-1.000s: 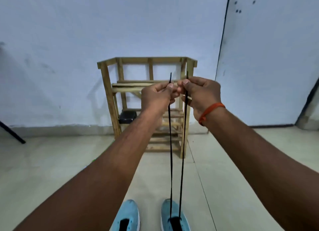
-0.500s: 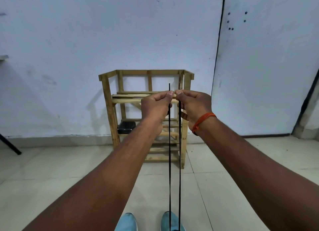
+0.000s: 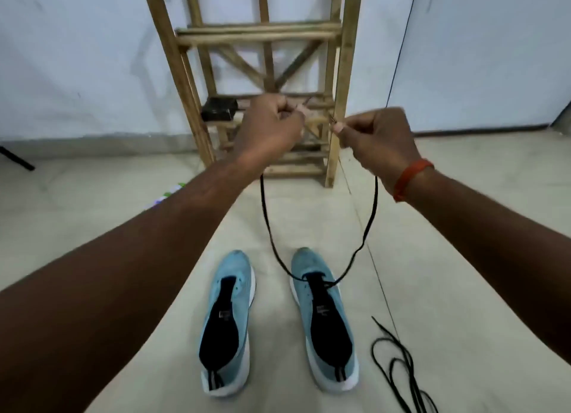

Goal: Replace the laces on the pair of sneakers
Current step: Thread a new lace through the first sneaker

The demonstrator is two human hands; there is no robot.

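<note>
Left hand [image 3: 272,128] and right hand [image 3: 377,137] have dropped and drawn apart, slackening the black lace [image 3: 265,221].
Each pinches one lace end with curled fingers. It loops down to the front of the right-hand sneaker [image 3: 324,320], beside its mate [image 3: 228,320] on the floor [image 3: 77,196].

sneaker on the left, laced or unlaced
Unlaced: the sneaker on the left shows no lace across its top; the black lace runs only through the other sneaker.
</note>
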